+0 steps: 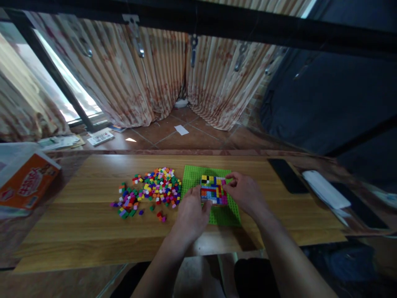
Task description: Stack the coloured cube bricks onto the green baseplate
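A rectangular panel of many-coloured building bricks (214, 191) is over the green studded baseplate (223, 217). Whether it rests on the plate or is lifted off I cannot tell. My left hand (192, 211) is closed on the panel's left side, its thumb near the lower edge. At the upper right corner, my right hand (243, 188) has its thumb and fingers bent against the panel's edge. Any small brick between those fingertips is hidden. To the left of the baseplate lies a loose pile of small coloured bricks (161, 186).
Everything lies on a low wooden table (93, 231). A black phone-like slab (288, 176) is at its right; beyond that is a white oblong object (326, 189). An orange-labelled plastic tub (27, 182) stands at far left. A dark bar (198, 16) crosses above, before curtains (139, 82).
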{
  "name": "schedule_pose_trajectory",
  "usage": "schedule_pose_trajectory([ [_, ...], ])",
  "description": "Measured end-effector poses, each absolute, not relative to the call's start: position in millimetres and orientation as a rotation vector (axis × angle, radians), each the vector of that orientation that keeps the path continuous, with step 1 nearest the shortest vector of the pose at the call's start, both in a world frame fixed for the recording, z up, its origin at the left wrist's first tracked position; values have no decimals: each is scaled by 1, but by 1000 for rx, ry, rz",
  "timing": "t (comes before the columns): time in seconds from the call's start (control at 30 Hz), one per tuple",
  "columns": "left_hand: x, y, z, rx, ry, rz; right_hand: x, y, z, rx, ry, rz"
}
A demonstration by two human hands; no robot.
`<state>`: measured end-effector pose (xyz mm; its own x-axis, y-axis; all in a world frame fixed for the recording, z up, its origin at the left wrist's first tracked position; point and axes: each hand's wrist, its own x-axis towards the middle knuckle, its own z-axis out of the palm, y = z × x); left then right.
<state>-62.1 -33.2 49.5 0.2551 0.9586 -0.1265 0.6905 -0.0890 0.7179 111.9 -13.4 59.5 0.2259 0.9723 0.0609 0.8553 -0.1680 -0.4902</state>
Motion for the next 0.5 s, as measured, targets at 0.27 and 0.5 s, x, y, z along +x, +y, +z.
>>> schedule_pose_trajectory([
  [0.27,-63,-35,48,1870,1483,493,112,-9,56,-2033,-1625,515],
  [0.5,-65,-36,48,1870,1476,489,114,-11,51,-1957,-1639,504],
])
